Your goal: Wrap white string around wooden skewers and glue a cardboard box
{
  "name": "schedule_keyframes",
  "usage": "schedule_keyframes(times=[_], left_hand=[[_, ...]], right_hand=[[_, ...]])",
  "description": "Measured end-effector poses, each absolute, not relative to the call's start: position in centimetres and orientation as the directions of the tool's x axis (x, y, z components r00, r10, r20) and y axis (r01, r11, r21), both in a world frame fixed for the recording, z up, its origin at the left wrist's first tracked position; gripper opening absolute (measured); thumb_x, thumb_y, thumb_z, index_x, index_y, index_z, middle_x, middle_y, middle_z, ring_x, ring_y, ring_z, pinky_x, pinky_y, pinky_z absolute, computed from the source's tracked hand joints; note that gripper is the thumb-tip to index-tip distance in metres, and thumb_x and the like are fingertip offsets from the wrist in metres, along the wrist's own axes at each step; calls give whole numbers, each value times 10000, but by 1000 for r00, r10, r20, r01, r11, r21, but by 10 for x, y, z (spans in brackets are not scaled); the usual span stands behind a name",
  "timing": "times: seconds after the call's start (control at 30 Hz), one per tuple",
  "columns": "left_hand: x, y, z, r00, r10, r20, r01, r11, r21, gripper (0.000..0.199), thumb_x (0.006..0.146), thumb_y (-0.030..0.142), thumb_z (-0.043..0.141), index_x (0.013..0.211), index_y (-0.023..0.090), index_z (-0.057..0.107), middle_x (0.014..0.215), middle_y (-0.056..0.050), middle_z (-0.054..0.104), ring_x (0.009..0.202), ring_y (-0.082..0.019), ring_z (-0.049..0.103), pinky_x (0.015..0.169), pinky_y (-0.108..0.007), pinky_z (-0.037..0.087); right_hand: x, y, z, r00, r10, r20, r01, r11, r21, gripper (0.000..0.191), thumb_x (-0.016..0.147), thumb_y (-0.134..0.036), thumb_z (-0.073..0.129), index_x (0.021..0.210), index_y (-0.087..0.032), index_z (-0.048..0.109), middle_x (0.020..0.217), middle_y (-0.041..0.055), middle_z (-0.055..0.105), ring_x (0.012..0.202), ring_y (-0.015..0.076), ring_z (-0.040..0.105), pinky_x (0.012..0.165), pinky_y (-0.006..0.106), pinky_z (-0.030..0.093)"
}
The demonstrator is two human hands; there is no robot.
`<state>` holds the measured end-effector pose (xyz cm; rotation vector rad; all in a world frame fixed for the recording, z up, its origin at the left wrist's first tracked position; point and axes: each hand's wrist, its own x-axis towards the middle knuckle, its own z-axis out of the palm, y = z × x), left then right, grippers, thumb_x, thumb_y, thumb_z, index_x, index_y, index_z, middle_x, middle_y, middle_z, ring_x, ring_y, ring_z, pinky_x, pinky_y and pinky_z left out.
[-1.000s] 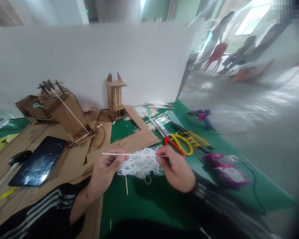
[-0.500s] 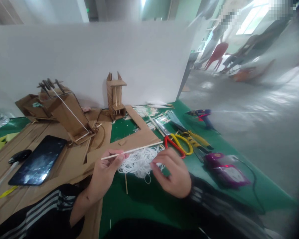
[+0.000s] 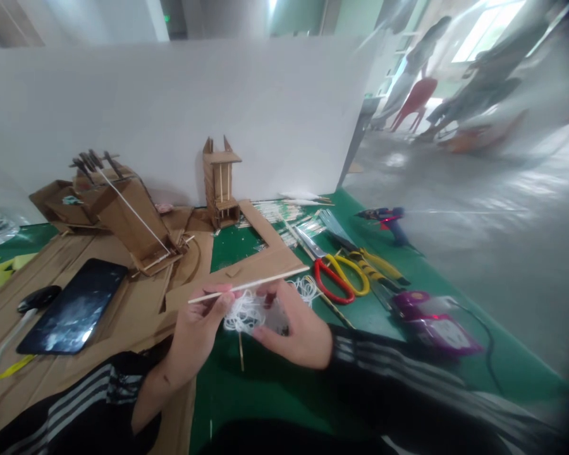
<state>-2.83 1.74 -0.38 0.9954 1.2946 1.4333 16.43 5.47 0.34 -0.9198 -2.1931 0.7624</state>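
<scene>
My left hand (image 3: pixel 198 325) pinches a thin wooden stick (image 3: pixel 271 279) between thumb and fingers. The stick lies nearly level, its right end slightly higher, and some white string appears around it by the fingertips. Below it is a tangled heap of white elastic string (image 3: pixel 243 314). My right hand (image 3: pixel 299 327) curls round the heap, its fingertips close under the stick and the thumb on the near side. String and something translucent show in its grasp; the exact strand it grips is hard to make out.
Scissors (image 3: pixel 334 281), pliers (image 3: pixel 382 265), a purple device (image 3: pixel 436 322) and a glue gun (image 3: pixel 389 221) lie right. Behind are loose sticks (image 3: pixel 277 212) and a cardboard tower (image 3: pixel 220 180). Leftward are a cardboard hand model (image 3: pixel 130 218), a phone (image 3: pixel 73 306) and a mouse (image 3: pixel 38 298).
My right hand has moved left, from the heap's right side to near the stick's underside, now covering part of the string. My left hand and the stick have barely shifted.
</scene>
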Motion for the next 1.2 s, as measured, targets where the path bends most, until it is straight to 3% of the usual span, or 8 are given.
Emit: schedule_keyframes(times=[0.13, 0.27, 0.5, 0.73, 0.9, 1.07, 1.2], left_hand=[[-30, 18, -5, -225, 974, -15, -147, -19, 989, 289, 751, 363, 732, 931, 164, 625, 865, -65, 753, 821, -207, 711, 713, -285, 550], [-29, 18, -6, -212, 977, -23, -151, -10, 988, 290, 752, 356, 733, 939, 161, 627, 873, -73, 752, 837, -210, 709, 747, -298, 550], [-26, 19, -7, -208, 978, -5, -90, -14, 996, 298, 747, 374, 730, 937, 164, 636, 903, -85, 751, 882, -236, 707, 770, -320, 553], [-25, 16, -11, -181, 983, -13, -64, 1, 998, 287, 763, 370, 716, 955, 169, 642, 914, -77, 742, 860, -216, 697, 757, -295, 541], [-24, 19, -13, -180, 984, -4, -60, -7, 998, 271, 775, 356, 708, 959, 169, 637, 882, -56, 731, 828, -184, 680, 753, -270, 522], [-26, 23, -15, -208, 978, 4, -23, -9, 1000, 251, 771, 349, 711, 930, 162, 656, 788, -15, 695, 699, -132, 625, 650, -220, 490], [-27, 25, -19, -198, 979, -48, -64, 36, 997, 287, 778, 378, 698, 946, 155, 635, 665, 19, 636, 593, -116, 569, 562, -212, 451]], right_hand=[[166, 58, -3, -535, 720, 441, 319, 656, -684, 115, 906, -264, 454, 918, -186, 539, 864, 61, 608, 791, 189, 534, 751, 362, 413], [160, 58, -4, -531, 706, 468, 329, 681, -654, 180, 909, -204, 448, 772, -191, 565, 716, 22, 622, 735, 171, 533, 807, 390, 373], [157, 52, 4, -474, 723, 502, 289, 666, -687, 129, 852, -236, 548, 794, -204, 659, 694, 18, 592, 707, 171, 537, 767, 372, 394], [154, 50, 5, -544, 753, 370, 281, 579, -765, 199, 903, -243, 511, 873, -186, 699, 653, 8, 629, 586, 128, 516, 703, 317, 408], [154, 46, 3, -498, 812, 303, 354, 510, -784, 249, 914, -262, 475, 985, -180, 699, 671, 27, 657, 599, 142, 551, 646, 291, 430], [153, 44, 2, -492, 839, 231, 391, 450, -803, 250, 897, -306, 514, 1024, -168, 679, 487, -47, 518, 441, 101, 444, 545, 249, 405], [153, 47, 2, -497, 834, 238, 370, 452, -812, 211, 906, -259, 498, 955, -175, 685, 582, -16, 598, 507, 107, 511, 538, 230, 410]])
